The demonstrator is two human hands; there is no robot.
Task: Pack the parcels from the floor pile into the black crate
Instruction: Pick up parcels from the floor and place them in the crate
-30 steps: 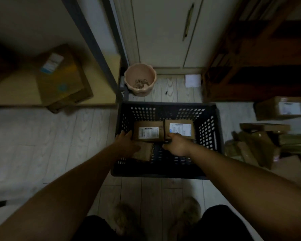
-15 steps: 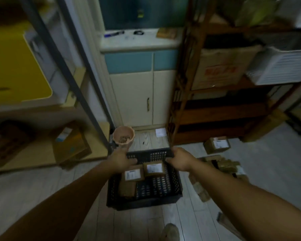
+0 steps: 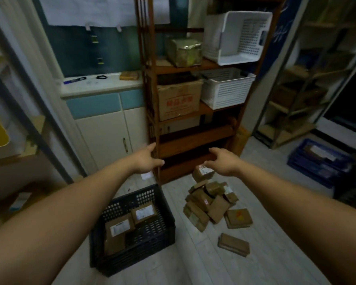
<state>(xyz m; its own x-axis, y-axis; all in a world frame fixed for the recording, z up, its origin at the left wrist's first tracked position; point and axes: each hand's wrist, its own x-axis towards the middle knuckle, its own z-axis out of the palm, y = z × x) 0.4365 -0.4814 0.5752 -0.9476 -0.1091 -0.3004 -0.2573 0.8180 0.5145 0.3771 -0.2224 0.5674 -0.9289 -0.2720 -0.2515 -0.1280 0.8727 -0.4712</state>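
Both arms are stretched forward above the floor. The left hand (image 3: 146, 159) is held in the air with its fingers loosely spread and nothing in it. The right hand (image 3: 224, 162) is likewise released, its fingers slightly curved, and no parcel is grasped.

The black crate (image 3: 136, 256) is set at an angle on the pale floor, below the left arm. Three parcels are laid flat inside it. A labelled parcel (image 3: 119, 228) and a second labelled parcel (image 3: 144, 213) are placed side by side, touching, and a plain brown parcel (image 3: 113, 245) lies nearer the front left corner.

The floor pile (image 3: 206, 202) of brown parcels is heaped to the right of the crate, apart from it, in front of a wooden shelf unit (image 3: 193, 139). A flat parcel (image 3: 233, 244) is laid by itself nearer the camera than the pile. A parcel with an orange mark (image 3: 238, 218) lies at the pile's right edge.

On the shelf unit a cardboard box (image 3: 179, 101) with red print is stood beside a white basket (image 3: 226, 90). A tipped white basket (image 3: 237, 36) is kept on the shelf above. A white cabinet (image 3: 109, 136) is seen left of the shelves, and a blue crate (image 3: 317, 161) on the floor at far right.
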